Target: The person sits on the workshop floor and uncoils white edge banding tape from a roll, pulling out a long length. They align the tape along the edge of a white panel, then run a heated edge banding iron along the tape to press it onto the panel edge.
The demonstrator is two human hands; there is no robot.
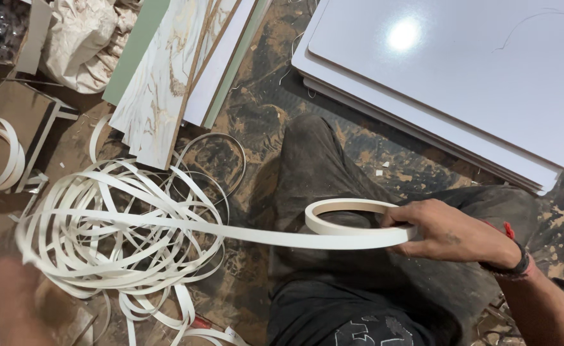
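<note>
At the right of the frame the right hand (448,234) has its fingers (398,219) closed on a small coil of white edge tape (349,216). One strand runs left to a loose tangle of tape (115,224) on the floor (256,115). The left hand (6,301) is a blur at the lower left, its grip impossible to tell, and white panels (461,77) are stacked at the upper right.

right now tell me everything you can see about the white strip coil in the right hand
The white strip coil is a small ring of thin, flat banding, plastic-looking, off-white with a tan inner face. It lies roughly level above the dark trouser leg, held at its right side by the right hand. One length runs left from it into the loose tangle of strip on the floor.
</note>
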